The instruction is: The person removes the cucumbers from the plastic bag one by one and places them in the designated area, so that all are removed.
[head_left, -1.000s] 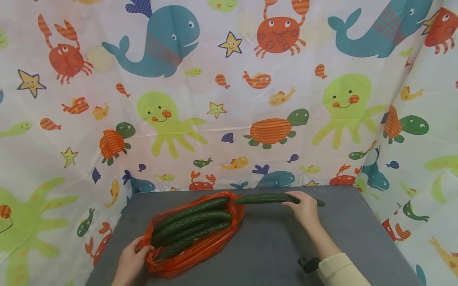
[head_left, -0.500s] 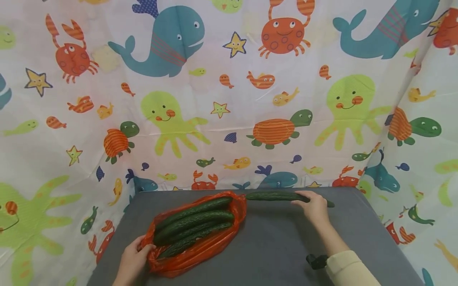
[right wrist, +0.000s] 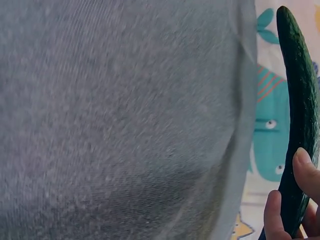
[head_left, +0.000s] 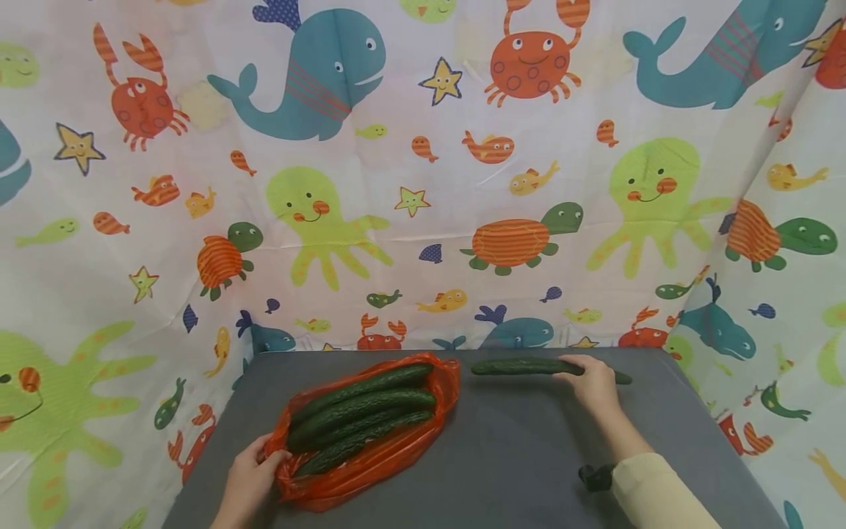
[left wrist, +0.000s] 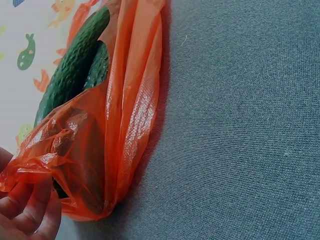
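Observation:
An orange-red plastic bag point(head_left: 396, 464) lies open on the left half of the table, with several dark green cucumbers point(head_left: 363, 408) side by side in it. My left hand point(head_left: 251, 474) pinches the bag's near left edge; in the left wrist view its fingers point(left wrist: 37, 207) are bent against the thin plastic. At the back right, my right hand point(head_left: 593, 383) grips one single cucumber point(head_left: 512, 366) near its right end. That cucumber points left, its tip apart from the bag's mouth. The right wrist view shows thumb and fingers around the lower part of this cucumber point(right wrist: 300, 100).
A grey cloth-covered table point(head_left: 502, 455) carries everything. Behind and at both sides hangs a white curtain point(head_left: 423, 103) printed with sea animals, close to the table's back edge. A small black device point(head_left: 596, 477) sits at the right wrist beside the cream sleeve point(head_left: 661, 492).
My right hand has moved right with the cucumber, whose left tip was at the bag's mouth and is now apart from it. The left hand keeps its hold on the bag.

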The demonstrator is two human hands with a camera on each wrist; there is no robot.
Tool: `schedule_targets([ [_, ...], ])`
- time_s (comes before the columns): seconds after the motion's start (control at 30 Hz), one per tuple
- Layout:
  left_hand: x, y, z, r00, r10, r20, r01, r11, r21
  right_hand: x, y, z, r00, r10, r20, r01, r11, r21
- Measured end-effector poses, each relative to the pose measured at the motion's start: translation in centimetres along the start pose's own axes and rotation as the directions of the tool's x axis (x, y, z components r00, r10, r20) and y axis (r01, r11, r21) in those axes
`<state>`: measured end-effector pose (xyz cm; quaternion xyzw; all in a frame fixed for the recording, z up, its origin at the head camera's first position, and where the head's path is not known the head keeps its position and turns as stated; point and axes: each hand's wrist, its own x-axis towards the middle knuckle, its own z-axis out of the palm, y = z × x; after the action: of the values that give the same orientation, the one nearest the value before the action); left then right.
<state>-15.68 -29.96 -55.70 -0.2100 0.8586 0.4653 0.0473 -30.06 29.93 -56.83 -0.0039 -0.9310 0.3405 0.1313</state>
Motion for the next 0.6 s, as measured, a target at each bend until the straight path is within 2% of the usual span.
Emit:
schedule_targets([
  [0.6, -0.3, -0.1, -0.2, 1.0, -0.012, -0.01, 0.012, 1.0, -0.009, 0.6, 2.4, 1.3, 0.994, 0.055, 0.093, -0.052, 0.998, -0.037],
])
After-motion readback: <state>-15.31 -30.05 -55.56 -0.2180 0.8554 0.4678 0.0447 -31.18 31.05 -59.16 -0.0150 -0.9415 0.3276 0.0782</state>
